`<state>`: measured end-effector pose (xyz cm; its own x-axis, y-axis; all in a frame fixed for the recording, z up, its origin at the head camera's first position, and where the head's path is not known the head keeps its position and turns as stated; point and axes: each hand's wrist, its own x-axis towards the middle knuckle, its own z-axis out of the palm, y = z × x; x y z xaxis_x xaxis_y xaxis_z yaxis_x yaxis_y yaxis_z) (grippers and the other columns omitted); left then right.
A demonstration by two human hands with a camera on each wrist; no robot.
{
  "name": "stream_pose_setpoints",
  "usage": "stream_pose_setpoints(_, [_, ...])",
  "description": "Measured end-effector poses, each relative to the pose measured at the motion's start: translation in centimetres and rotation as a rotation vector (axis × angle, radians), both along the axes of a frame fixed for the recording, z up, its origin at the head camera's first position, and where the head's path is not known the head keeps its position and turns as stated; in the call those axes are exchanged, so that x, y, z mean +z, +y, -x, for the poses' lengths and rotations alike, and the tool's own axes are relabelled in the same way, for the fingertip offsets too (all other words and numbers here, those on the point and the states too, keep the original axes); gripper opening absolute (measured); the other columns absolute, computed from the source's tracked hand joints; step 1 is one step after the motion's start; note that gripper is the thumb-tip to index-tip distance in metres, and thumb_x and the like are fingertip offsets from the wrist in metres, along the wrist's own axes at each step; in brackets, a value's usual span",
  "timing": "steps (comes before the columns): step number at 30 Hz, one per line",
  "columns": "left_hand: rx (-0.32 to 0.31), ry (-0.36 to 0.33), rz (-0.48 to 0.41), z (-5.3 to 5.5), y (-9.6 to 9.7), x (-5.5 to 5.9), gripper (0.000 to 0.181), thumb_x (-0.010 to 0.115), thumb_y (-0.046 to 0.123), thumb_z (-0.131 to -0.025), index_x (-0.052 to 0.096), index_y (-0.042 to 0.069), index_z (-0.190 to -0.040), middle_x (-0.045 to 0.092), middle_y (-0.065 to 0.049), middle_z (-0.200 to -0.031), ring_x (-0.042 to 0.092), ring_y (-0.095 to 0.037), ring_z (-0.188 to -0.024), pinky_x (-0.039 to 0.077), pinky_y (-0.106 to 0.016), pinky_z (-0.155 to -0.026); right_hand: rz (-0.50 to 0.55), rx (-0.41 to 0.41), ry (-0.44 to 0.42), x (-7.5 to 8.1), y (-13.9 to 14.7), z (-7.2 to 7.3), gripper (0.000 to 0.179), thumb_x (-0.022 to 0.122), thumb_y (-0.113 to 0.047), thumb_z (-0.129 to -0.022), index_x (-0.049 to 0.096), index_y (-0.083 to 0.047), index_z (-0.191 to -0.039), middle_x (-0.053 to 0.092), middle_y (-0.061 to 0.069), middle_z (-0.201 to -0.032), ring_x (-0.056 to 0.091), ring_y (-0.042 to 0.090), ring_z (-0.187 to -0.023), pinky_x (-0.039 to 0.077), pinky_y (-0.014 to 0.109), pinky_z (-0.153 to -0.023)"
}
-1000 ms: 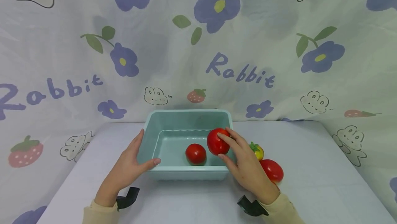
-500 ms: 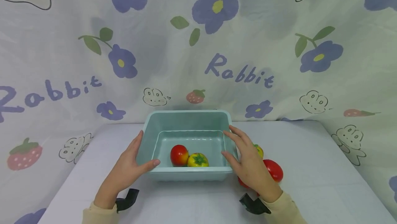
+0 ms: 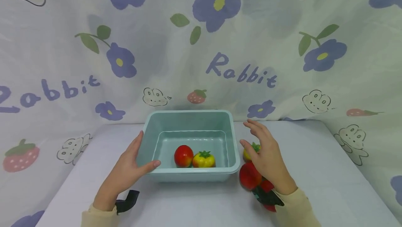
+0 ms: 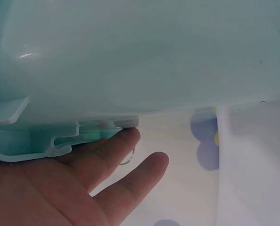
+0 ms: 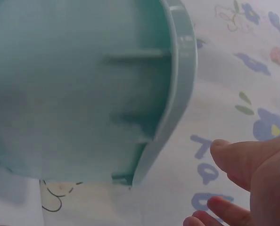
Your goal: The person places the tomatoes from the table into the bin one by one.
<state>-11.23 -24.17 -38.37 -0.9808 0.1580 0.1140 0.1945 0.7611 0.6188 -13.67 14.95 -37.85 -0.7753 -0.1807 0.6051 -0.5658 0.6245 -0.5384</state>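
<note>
A pale blue-green plastic bin (image 3: pixel 188 171) stands on the table. My left hand (image 3: pixel 127 171) holds its left front corner, thumb over the rim and fingers along the outside under the rim; the left wrist view shows the fingers (image 4: pixel 130 188) there. Inside lie a shiny red tomato (image 3: pixel 183 156) and, touching it, one with its yellow, green-leafed top (image 3: pixel 204 159) showing. To the right of the bin, apart from it, my right hand (image 3: pixel 267 153) hangs with fingers spread and holds nothing. Beneath it are more tomatoes, one yellow-topped (image 3: pixel 248 153) and one red (image 3: pixel 250 176), partly hidden.
A white cloth covers the table (image 3: pixel 194 206). Behind it hangs a printed curtain (image 3: pixel 176 63) with flowers and rabbits. Black wrist straps (image 3: pixel 127 202) are on both wrists; the right one overlaps further red tomatoes (image 3: pixel 268 185).
The red tomato from my right hand was released into the bin. Both tomatoes inside shifted and turned. My right hand then moved right, off the bin; my left hand stayed at the corner.
</note>
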Motion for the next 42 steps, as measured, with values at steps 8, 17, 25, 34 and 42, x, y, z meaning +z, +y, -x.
stream_pose_setpoints(8, [0.016, -0.019, 0.002, 0.0, 0.1, 0.1, 0.103, 0.067, 0.05, -0.08, 0.0, 0.014, -0.15, 0.009, -0.011, -0.154, 0.016, -0.037, -0.137, 0.026, -0.065, -0.099, 0.043, -0.011, -0.041, -0.3, 1.6, 1.1, 0.054, 0.069, -0.012, -0.083, 0.049, -0.012, -0.133, 0.048, 0.005, -0.134, 0.045, 0.019, -0.123, 0.047, 0.036, -0.09])
stream_pose_setpoints(17, [0.009, -0.012, -0.001, 0.1, 0.0, 0.0, 0.103, 0.067, 0.049, -0.08, 0.0, 0.013, -0.15, 0.009, -0.01, -0.154, 0.016, -0.036, -0.138, 0.026, -0.065, -0.099, 0.04, -0.032, -0.206, -0.8, 3.0, 1.7, 0.055, 0.065, -0.024, -0.087, 0.043, -0.022, -0.138, 0.044, -0.001, -0.138, 0.043, 0.02, -0.125, 0.046, 0.042, -0.091])
stream_pose_setpoints(25, [0.004, -0.006, -0.006, 0.1, 0.0, 0.1, 0.103, 0.067, 0.049, -0.08, 0.001, 0.012, -0.15, 0.008, -0.01, -0.154, 0.016, -0.036, -0.138, 0.026, -0.064, -0.1, 0.039, -0.039, -0.314, -1.2, 4.0, 2.1, 0.056, 0.061, -0.035, -0.089, 0.04, -0.023, -0.14, 0.041, 0.004, -0.14, 0.044, 0.029, -0.124, 0.045, 0.049, -0.091])
stream_pose_setpoints(34, [0.009, -0.01, -0.005, 0.0, 0.0, 0.0, 0.103, 0.067, 0.049, -0.08, 0.0, 0.013, -0.15, 0.009, -0.01, -0.154, 0.016, -0.036, -0.137, 0.026, -0.064, -0.1, 0.027, -0.045, -0.442, -1.9, 4.6, 2.5, 0.06, 0.06, -0.043, -0.088, 0.04, -0.018, -0.139, 0.039, 0.008, -0.142, 0.046, 0.035, -0.122, 0.043, 0.052, -0.093])
stream_pose_setpoints(42, [0.009, -0.008, -0.003, 0.1, 0.0, 0.1, 0.103, 0.068, 0.048, -0.079, 0.001, 0.012, -0.15, 0.01, -0.01, -0.154, 0.017, -0.036, -0.137, 0.026, -0.064, -0.1, -0.045, -0.039, -0.559, -2.5, 4.8, 2.9, 0.062, 0.06, -0.044, -0.087, 0.04, -0.018, -0.139, 0.038, 0.012, -0.142, 0.043, 0.039, -0.122, 0.044, 0.055, -0.091])
